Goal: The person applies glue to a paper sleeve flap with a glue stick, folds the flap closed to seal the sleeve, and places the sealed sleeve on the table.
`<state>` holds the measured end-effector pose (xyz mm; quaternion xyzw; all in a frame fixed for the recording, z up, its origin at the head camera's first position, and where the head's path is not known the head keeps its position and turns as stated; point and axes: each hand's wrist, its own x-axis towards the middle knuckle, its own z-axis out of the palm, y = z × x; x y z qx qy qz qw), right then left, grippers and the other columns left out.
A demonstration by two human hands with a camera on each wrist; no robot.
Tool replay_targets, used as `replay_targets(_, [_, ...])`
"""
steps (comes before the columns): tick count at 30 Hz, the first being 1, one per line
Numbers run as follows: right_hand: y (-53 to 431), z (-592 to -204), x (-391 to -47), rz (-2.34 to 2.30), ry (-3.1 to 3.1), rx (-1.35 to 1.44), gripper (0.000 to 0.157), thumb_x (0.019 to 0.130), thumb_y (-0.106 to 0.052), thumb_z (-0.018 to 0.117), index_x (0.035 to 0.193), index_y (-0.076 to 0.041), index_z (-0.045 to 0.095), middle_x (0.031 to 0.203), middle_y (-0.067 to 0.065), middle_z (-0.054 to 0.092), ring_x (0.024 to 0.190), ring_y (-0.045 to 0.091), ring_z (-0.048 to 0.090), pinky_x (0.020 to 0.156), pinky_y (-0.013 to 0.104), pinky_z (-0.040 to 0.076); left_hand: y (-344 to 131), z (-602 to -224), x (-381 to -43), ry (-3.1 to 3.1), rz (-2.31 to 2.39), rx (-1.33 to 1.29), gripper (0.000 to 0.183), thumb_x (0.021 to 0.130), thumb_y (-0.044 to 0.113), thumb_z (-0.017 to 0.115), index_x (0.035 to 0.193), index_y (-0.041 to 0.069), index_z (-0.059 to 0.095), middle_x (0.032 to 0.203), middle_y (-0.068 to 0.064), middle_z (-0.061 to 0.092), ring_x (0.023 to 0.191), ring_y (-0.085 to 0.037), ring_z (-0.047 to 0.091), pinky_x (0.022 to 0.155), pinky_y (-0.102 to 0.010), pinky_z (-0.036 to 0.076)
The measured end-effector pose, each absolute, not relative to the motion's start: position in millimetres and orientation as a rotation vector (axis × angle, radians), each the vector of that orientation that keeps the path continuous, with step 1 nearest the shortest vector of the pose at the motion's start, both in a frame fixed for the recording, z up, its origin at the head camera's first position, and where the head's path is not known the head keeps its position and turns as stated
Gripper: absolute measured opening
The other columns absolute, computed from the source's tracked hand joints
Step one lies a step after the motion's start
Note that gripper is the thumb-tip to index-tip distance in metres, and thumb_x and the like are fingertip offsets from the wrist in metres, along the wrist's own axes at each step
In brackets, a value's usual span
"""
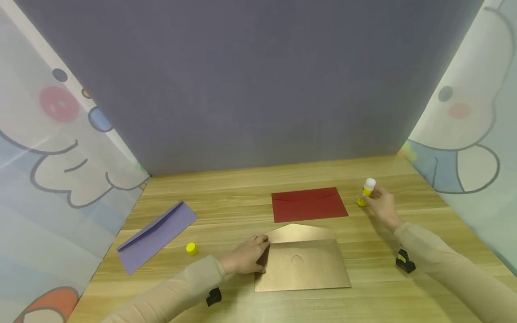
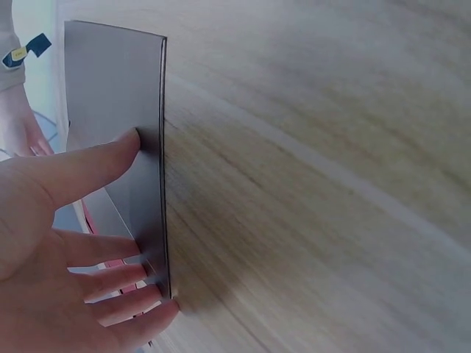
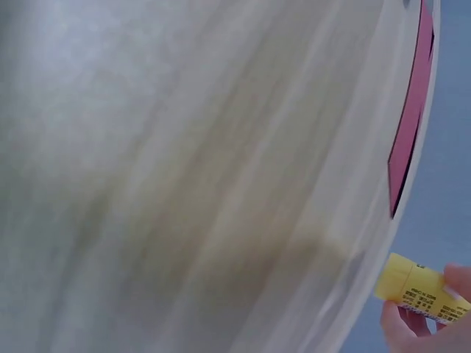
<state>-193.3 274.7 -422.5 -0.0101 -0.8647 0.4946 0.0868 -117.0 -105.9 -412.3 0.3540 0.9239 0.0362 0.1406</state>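
A gold envelope lies on the table with its pointed flap opened away from me. My left hand rests on the envelope's left edge, thumb and fingers spread over it, as the left wrist view also shows. At the right, my right hand grips a yellow glue stick upright, its white end on top and its cap off. In the right wrist view, fingers and thumb close around the printed barrel of the glue stick. Whether its base touches the table, I cannot tell.
Behind the gold envelope lies a red envelope. A purple envelope lies slanted at the left, and a small yellow cap sits between it and my left hand. A grey panel rises along the table's back edge.
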Motion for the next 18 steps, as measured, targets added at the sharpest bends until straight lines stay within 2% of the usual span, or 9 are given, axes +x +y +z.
replay_targets(3, [273,-419,-192,1.431,-2.556,-0.001,0.044,0.089,-0.013,0.051,0.118,0.017,0.039,0.114,0.036,0.046,0.103,0.042,0.047,0.073,0.013,0.045,-107,-413,-118,2.669,0.123,1.062,0.069,0.076,0.033,0.068,0.125,-0.008,0.043,0.13,-0.016,0.038,0.115,-0.025,0.038,0.097,-0.028,0.036])
replay_targets(5, [271,-416,-191,1.411,-2.545,0.009,0.043,0.089,-0.014,0.052,0.117,0.016,0.041,0.112,0.036,0.047,0.102,0.042,0.048,0.068,0.005,0.041,-108,-412,-119,2.671,0.117,1.07,0.069,0.076,0.033,0.068,0.125,-0.008,0.043,0.13,-0.016,0.038,0.115,-0.025,0.038,0.097,-0.028,0.036])
replay_targets(15, [256,-405,-187,1.413,-2.559,0.048,0.044,0.088,-0.018,0.054,0.117,0.013,0.043,0.11,0.034,0.05,0.099,0.038,0.051,0.066,0.006,0.042,-106,-414,-119,2.669,0.087,1.002,0.071,0.075,0.034,0.068,0.128,-0.005,0.041,0.134,-0.013,0.036,0.119,-0.024,0.036,0.1,-0.029,0.033])
replay_targets(18, [251,-404,-186,1.414,-2.54,0.077,0.042,0.087,-0.017,0.056,0.115,0.013,0.045,0.108,0.032,0.052,0.093,0.025,0.054,0.067,0.006,0.042,-106,-415,-120,2.675,0.084,1.002,0.071,0.075,0.035,0.068,0.128,-0.004,0.041,0.134,-0.012,0.035,0.119,-0.023,0.036,0.1,-0.028,0.033])
